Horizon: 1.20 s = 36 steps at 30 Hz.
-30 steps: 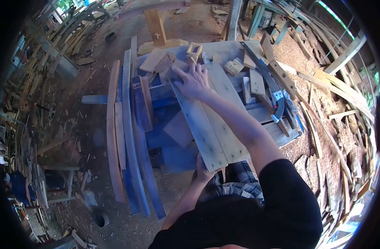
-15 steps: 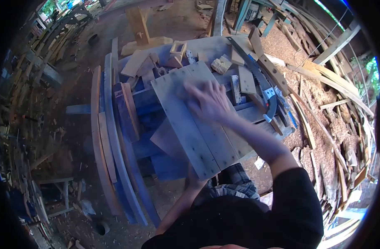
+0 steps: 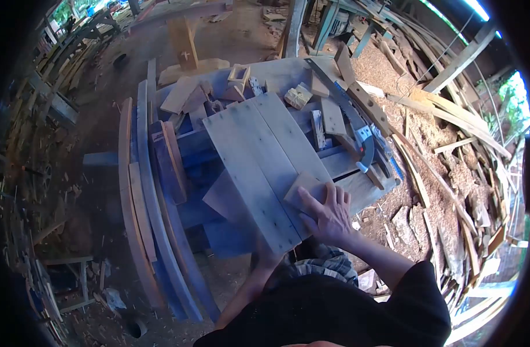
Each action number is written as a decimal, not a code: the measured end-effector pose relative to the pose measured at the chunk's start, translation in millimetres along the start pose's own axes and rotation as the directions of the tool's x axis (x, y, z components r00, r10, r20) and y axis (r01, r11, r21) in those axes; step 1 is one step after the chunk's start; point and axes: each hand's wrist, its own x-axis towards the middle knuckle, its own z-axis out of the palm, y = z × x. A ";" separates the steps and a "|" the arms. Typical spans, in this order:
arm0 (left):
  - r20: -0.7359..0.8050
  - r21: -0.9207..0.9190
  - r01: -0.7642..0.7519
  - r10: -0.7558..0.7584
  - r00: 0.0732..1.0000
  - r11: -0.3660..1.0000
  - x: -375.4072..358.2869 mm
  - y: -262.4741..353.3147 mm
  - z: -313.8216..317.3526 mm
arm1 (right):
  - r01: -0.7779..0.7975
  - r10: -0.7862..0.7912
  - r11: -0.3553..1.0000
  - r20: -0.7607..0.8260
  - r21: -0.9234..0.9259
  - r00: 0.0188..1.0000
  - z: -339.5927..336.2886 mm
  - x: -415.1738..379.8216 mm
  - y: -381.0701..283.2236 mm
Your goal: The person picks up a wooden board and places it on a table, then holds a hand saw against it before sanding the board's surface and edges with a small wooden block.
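A wooden panel (image 3: 250, 150) of joined boards with dark nail holes lies aslant across the bench in front of me. My right hand (image 3: 332, 217) is over its near right part, thumb and fingers closed on a small flat brown square piece (image 3: 304, 189) resting on the panel. Whether that piece is wood or sandpaper I cannot make out. At the near left corner, my left hand (image 3: 268, 255) grips the panel's edge, its fingers mostly hidden. A thin brown sheet (image 3: 223, 199) sticks out from under the panel's left side.
A handsaw (image 3: 363, 144) with a blue-grey handle lies right of the panel among wood offcuts (image 3: 333, 117). Long boards (image 3: 155, 191) run along the bench's left side. Wood shavings (image 3: 386, 75) cover the ground at right. A wooden post (image 3: 183, 43) stands beyond the bench.
My right hand has moved from the panel's far middle toward me and to the right. The small brown square now shows under its fingers. My left hand stays at the near corner.
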 end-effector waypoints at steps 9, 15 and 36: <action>-0.135 0.157 -0.094 0.116 0.984 0.983 22.6 24.3 -1.6 | -0.045 0.055 0.996 -0.145 0.075 0.988 50.5 248.4 -5.0; -0.135 0.014 -0.001 0.003 0.991 1.000 -4.0 8.5 3.8 | -0.063 0.069 0.996 -0.113 0.059 0.991 29.7 142.8 -1.0; -0.227 -0.130 0.042 -0.071 0.971 0.991 8.1 23.8 4.1 | -0.047 0.055 0.998 -0.174 0.050 0.983 35.2 147.6 -10.3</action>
